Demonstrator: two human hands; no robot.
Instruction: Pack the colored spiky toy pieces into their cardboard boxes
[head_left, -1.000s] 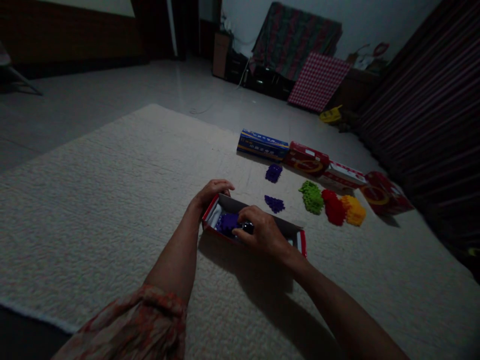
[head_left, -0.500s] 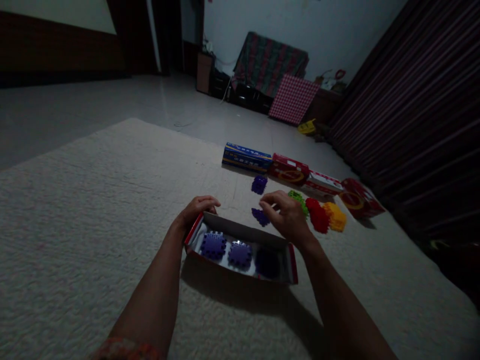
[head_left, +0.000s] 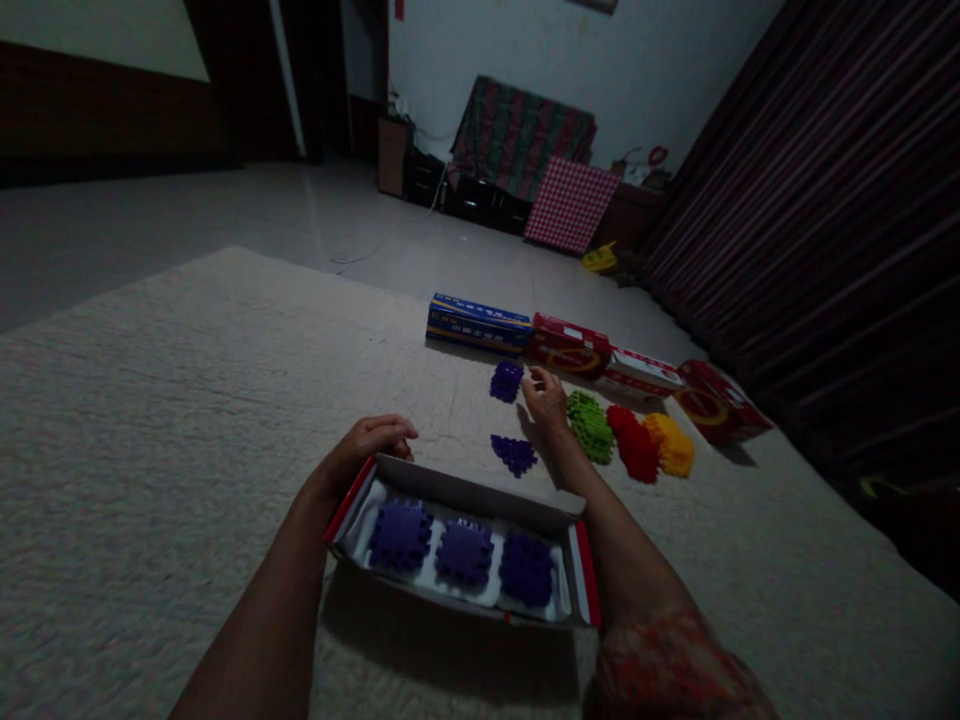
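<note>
An open carton (head_left: 484,480) with red ends lies in front of me, its inside white. Three stacks of purple notched plastic tiles stand in a row in it: a left stack (head_left: 401,535), a middle stack (head_left: 463,552) and a right stack (head_left: 526,568). My left hand (head_left: 375,437) is at the carton's far left corner, fingers loosely bent, holding nothing visible. Beyond the carton, my right hand (head_left: 544,393) is open, fingertips close beside a purple tile stack (head_left: 507,381); whether they touch is unclear. Nearer, purple triangular pieces (head_left: 514,454) lie on the carpet.
Right of my right forearm lie piles of green pieces (head_left: 590,427), red pieces (head_left: 634,442) and yellow pieces (head_left: 671,443). Behind them stand a blue box (head_left: 478,325), a red box (head_left: 568,345), a white-and-red box (head_left: 640,373) and another red box (head_left: 720,402). A dark curtain (head_left: 787,200) hangs at right.
My right hand has moved away from above the carton's far edge to the farther purple stack. The carton appears lower and larger in view, and its right stack shows more clearly.
</note>
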